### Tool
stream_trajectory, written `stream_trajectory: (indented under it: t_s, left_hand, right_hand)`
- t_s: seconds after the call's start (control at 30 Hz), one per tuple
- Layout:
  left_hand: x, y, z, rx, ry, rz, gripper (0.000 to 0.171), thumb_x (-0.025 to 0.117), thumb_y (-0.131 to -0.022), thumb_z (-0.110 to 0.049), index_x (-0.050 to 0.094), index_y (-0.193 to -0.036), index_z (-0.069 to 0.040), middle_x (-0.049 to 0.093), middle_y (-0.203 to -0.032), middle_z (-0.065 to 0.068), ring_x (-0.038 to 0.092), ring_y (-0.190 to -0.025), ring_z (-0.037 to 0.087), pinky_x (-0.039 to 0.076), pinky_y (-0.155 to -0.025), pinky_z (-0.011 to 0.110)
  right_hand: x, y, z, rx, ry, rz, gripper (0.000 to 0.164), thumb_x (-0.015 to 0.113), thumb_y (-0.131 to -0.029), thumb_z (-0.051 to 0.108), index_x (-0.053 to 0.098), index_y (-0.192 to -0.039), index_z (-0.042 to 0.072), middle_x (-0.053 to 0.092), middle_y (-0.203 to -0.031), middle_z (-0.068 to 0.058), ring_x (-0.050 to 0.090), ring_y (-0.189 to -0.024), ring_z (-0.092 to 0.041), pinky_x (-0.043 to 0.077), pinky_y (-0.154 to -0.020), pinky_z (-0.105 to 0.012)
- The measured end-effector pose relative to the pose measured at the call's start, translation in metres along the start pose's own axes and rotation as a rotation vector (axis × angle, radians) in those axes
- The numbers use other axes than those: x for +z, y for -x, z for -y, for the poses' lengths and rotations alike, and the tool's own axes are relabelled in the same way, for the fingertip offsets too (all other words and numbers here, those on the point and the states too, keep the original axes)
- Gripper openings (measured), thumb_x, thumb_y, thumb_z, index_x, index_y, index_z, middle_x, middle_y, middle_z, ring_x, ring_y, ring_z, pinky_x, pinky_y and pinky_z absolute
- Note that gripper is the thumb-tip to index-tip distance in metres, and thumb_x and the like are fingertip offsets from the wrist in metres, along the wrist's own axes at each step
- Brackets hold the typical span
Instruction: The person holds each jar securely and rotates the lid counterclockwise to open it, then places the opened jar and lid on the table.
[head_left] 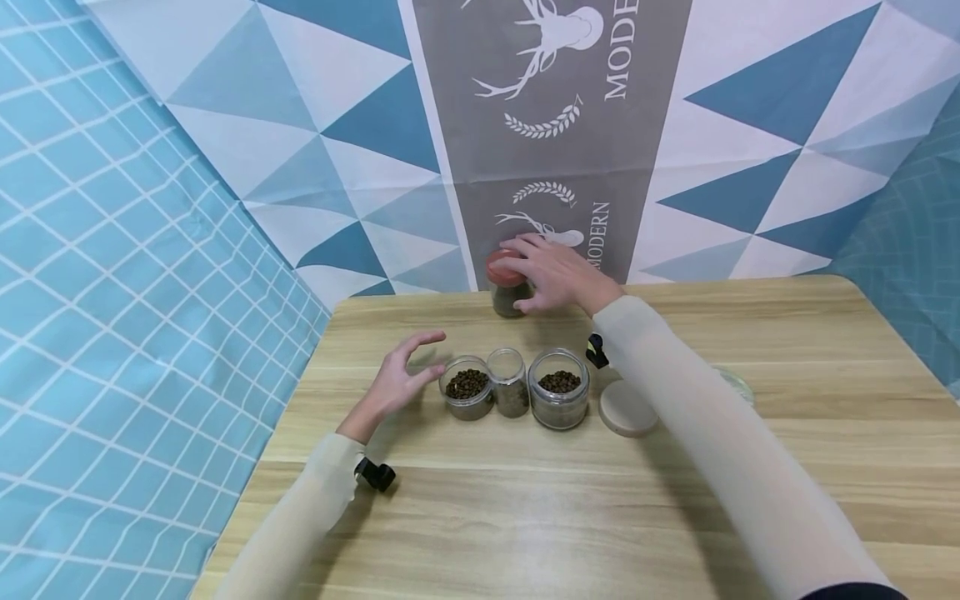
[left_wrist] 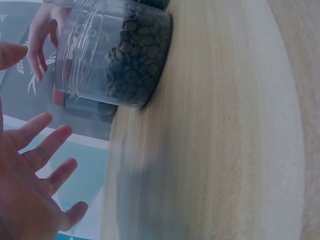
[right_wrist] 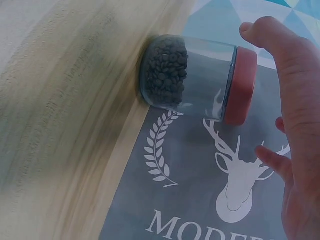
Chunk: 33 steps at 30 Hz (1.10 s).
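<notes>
At the far edge of the table stands a clear jar of dark pellets, topped by a red lid. My right hand is beside that lid, fingers spread; in the right wrist view a gap shows between hand and jar. My left hand has its thumb and fingers apart, close to the left side of a low open jar of brown pellets. Against this jar stands a narrow clear jar, then a wider open jar partly filled with pellets. The left hand grips nothing.
A pale round lid lies right of the jars. Beyond it, a clear disc shows partly behind the right sleeve. A patterned cloth hangs behind the wooden table.
</notes>
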<state>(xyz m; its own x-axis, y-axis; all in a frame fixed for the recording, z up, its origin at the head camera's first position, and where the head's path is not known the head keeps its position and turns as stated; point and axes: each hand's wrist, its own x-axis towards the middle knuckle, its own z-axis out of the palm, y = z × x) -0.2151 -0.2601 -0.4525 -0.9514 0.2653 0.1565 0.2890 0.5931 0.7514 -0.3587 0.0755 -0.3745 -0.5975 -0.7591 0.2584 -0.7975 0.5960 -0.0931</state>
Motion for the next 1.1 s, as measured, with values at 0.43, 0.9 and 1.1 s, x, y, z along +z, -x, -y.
stream_trajectory:
  t_s: [0.43,0.9,1.1]
  left_hand:
    - [-0.001,0.000,-0.002,-0.003,0.016,0.001,0.067,0.074,-0.102,-0.030,0.055,-0.163,-0.008,0.055,-0.171,0.020,0.043,-0.165,0.047,0.023,-0.136,0.079]
    - [0.000,0.002,-0.002,0.003,-0.004,0.000,0.067,0.073,-0.102,-0.030,0.056,-0.163,-0.008,0.055,-0.172,0.020,0.043,-0.165,0.048,0.024,-0.135,0.080]
    - [-0.001,0.003,-0.005,0.003,-0.008,0.002,0.068,0.073,-0.102,-0.032,0.056,-0.163,-0.008,0.054,-0.172,0.020,0.043,-0.165,0.049,0.024,-0.134,0.081]
  right_hand:
    - [-0.001,-0.014,-0.002,0.014,0.033,0.103,0.085,0.085,-0.092,0.042,0.052,-0.169,0.026,0.035,-0.184,-0.016,0.029,-0.172,-0.045,0.041,-0.132,-0.069]
    - [0.016,-0.010,-0.002,0.046,-0.045,0.167,0.095,0.085,-0.095,0.037,0.036,-0.177,0.033,0.016,-0.190,-0.017,0.013,-0.175,-0.055,0.040,-0.130,-0.076]
    - [0.021,-0.009,-0.002,0.031,-0.058,0.160,0.092,0.083,-0.096,0.036,0.040,-0.176,0.030,0.017,-0.190,-0.019,0.013,-0.175,-0.056,0.038,-0.132,-0.075]
